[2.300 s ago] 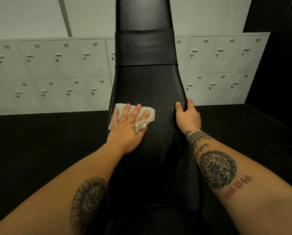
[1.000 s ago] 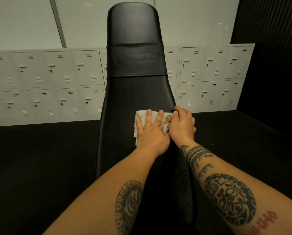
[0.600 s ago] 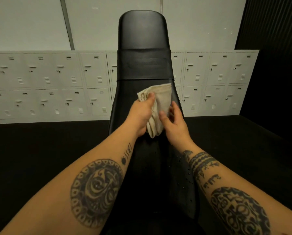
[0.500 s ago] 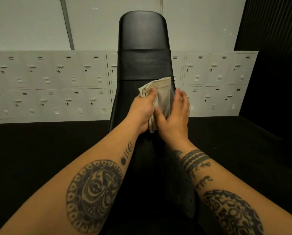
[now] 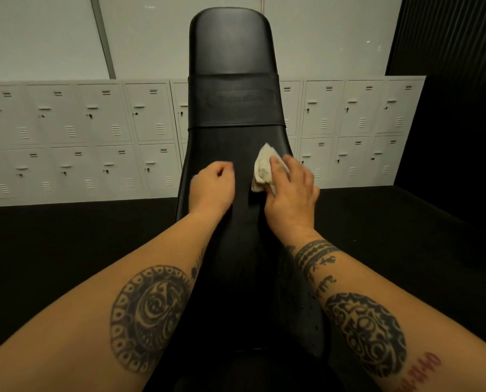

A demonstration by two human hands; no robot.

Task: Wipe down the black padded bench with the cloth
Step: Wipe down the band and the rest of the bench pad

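Observation:
The black padded bench (image 5: 233, 131) runs straight ahead from me, its backrest tilted up with a darker band across it. A crumpled off-white cloth (image 5: 263, 168) is bunched in my right hand (image 5: 291, 190), which holds it against the right side of the pad. My left hand (image 5: 212, 185) hovers over the left side of the pad with its fingers loosely curled and nothing in it. Small droplets speckle the pad near my right forearm.
Two rows of pale grey lockers (image 5: 75, 140) line the wall behind the bench. Dark flooring (image 5: 66, 239) spreads on both sides. A black ribbed wall (image 5: 459, 80) stands at the right.
The cloth has passed from my left hand into my right hand. My left hand has let go and drawn aside to the left; the right hand has brought the cloth down onto the pad's right side.

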